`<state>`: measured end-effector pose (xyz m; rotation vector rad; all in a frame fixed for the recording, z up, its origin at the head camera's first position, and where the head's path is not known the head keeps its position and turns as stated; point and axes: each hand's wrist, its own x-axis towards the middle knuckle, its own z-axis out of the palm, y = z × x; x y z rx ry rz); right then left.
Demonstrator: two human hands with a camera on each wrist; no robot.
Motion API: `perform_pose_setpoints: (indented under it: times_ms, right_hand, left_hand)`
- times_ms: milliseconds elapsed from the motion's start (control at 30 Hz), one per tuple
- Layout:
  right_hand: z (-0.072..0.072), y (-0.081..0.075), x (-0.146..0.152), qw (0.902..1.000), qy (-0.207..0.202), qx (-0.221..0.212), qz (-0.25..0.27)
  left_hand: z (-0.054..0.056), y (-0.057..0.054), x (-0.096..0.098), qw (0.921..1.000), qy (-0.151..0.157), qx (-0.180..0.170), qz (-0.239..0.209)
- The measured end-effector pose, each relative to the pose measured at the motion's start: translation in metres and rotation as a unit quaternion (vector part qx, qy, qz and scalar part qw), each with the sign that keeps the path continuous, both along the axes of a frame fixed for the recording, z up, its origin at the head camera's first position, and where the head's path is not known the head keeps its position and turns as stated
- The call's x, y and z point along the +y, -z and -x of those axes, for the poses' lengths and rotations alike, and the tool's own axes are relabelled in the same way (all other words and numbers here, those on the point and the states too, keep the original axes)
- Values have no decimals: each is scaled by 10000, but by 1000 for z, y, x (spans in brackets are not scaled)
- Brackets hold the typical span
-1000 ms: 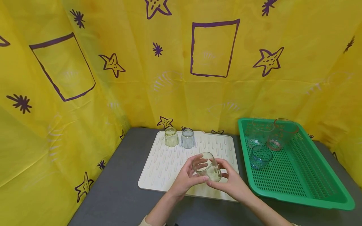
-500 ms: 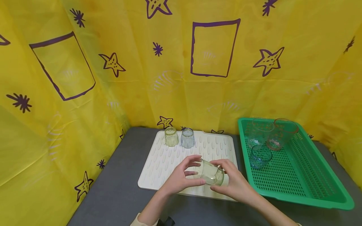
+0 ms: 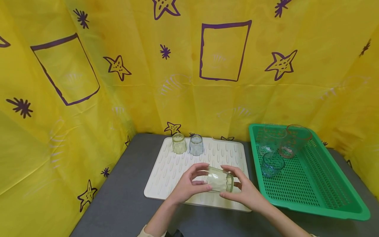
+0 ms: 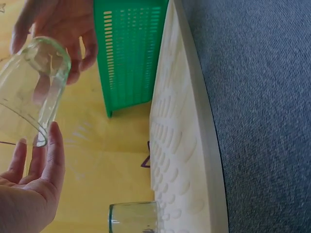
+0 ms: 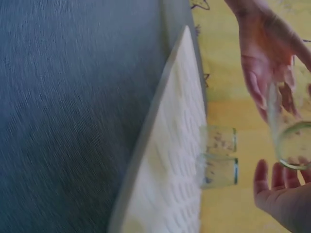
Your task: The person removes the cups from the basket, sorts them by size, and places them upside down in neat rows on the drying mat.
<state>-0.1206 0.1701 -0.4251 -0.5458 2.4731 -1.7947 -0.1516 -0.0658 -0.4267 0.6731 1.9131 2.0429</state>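
Observation:
Above the front of a white ribbed draining mat (image 3: 165, 177), both hands hold a pale yellow-green drinking glass (image 3: 219, 180) tipped onto its side. The left hand (image 3: 188, 184) has its fingers and thumb about the glass's left, mouth end. At the thicker base on the right, the right hand (image 3: 245, 191) spans the glass between thumb and fingers. The left wrist view shows the same glass (image 4: 56, 97) between the two hands. Upside down at the mat's back left stand a yellowish glass (image 3: 179, 144) and a bluish glass (image 3: 196, 145), side by side.
Right of the mat stands a green perforated basket (image 3: 340, 187). Inside it are a blue glass (image 3: 272, 166), a tall clear glass (image 3: 273, 140) and a pink-tinted glass (image 3: 293, 141). A yellow patterned curtain (image 3: 177, 65) hangs behind the grey table (image 3: 118, 204).
The held glass has turned from upright and tilted to lying sideways, its mouth now toward the left hand. The left hand has shifted slightly left; the other glasses stay put.

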Motion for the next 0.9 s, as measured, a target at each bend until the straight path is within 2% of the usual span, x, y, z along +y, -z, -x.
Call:
perform_pose_setpoints:
  times_ms: [67,133,300,467,900]
  right_hand:
    - [0,1,-1,9967,-112,-493,631]
    - [0,1,-3,9891,-179,-913,1139]
    - [-2,0,-7,9716,-85,-1528,1805]
    - [-2,-2,-10,9621,54,-1746,2094]
    - [0,2,-18,9483,286,-2000,2449]
  left_hand:
    - [0,0,0,9997,-11,-90,-211]
    - [-1,0,1,9990,-60,-218,-384]
    - [-2,0,1,9971,-193,-465,-571]
    - [-3,1,0,9967,-195,-464,-638]
    - [-4,1,-3,9968,-215,-551,-544]
